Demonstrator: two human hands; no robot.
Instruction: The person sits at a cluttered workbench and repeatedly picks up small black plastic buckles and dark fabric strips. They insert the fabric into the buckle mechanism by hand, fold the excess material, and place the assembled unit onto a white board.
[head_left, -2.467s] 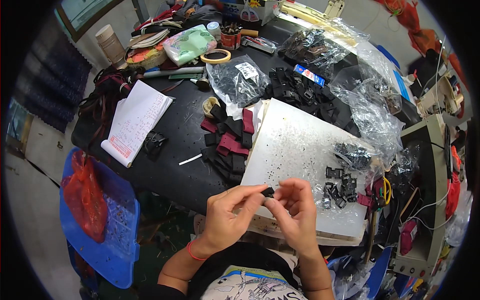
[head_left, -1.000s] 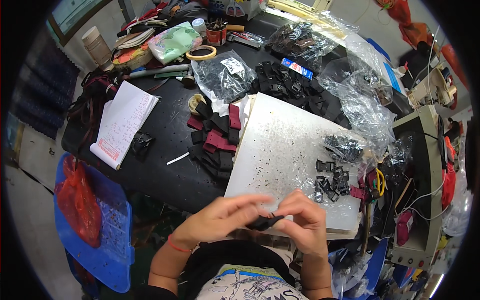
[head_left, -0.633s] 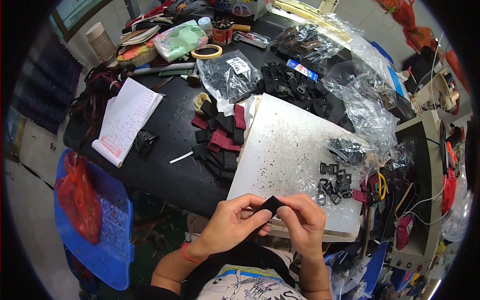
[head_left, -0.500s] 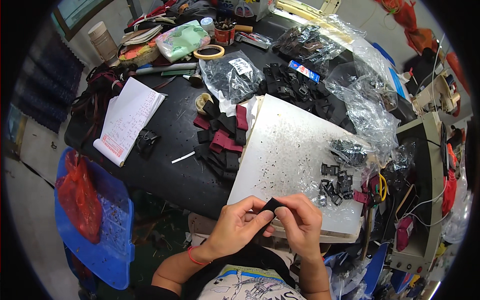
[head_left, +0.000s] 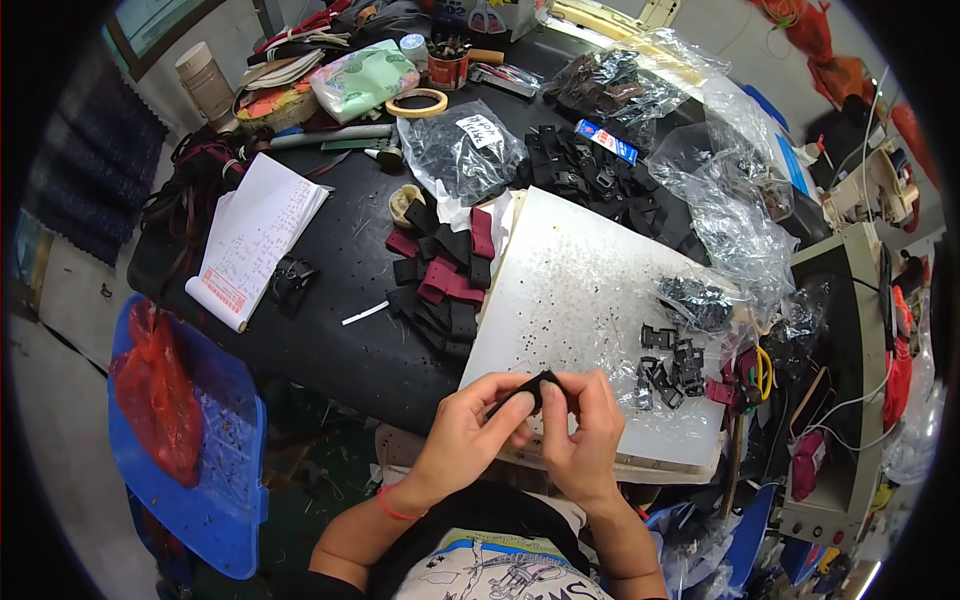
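A short black strap piece (head_left: 537, 386) is pinched between both of my hands, above the near edge of the white board (head_left: 570, 260). My left hand (head_left: 472, 428) has its thumb pressed on top of the strap, and the fingers beneath are partly hidden. Thumb and fingers of my right hand (head_left: 583, 428) grip the strap's other end. Several black plastic buckles (head_left: 672, 372) lie on the board to the right of my hands. Beyond the board's left edge sits a pile of black and maroon strap pieces (head_left: 440, 282).
On the table's left lies a notepad (head_left: 262, 232). Farther back are a roll of tape (head_left: 417, 103), a clear bag of black parts (head_left: 465, 155) and a red can (head_left: 448, 68). More black straps (head_left: 600, 180) lie behind the board. A blue chair (head_left: 232, 440) holds a red bag (head_left: 158, 400).
Both hands have moved slightly up and to the left with the strap piece. The strap has turned in my fingers, and less of it shows.
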